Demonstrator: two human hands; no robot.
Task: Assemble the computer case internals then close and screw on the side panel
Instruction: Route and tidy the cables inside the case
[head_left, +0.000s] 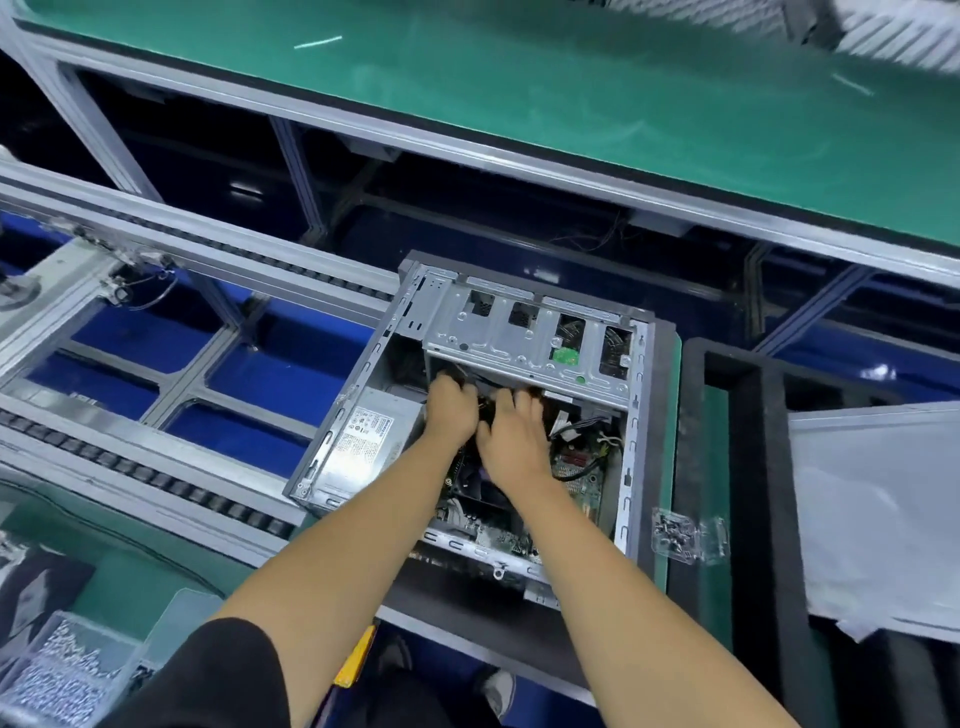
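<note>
Head view looks down into the open computer case (636, 415), which lies on its side on the green counter (670, 441) ahead of me, its side panel off. Its silver power supply (363, 441) sits in the left part of the case and carries a white label whose print is too small for me to read. A green round sticker (565, 356) shows on the metal drive cage (519, 332). Below the cage lie the motherboard (576, 483) and a bundle of cables (587, 436).

Both of my hands reach in under the cage's edge. My left hand (451, 410) has its fingers curled into the dark gap, and my right hand (511, 441) lies just beside it, fingers bent forward; what they hold I cannot tell.

Right of the case, a clear bag of screws (675, 535) rests on black foam (743, 467), and a grey plastic sheet (878, 514) lies beyond. A bin of screws (62, 670) stands at lower left.
</note>
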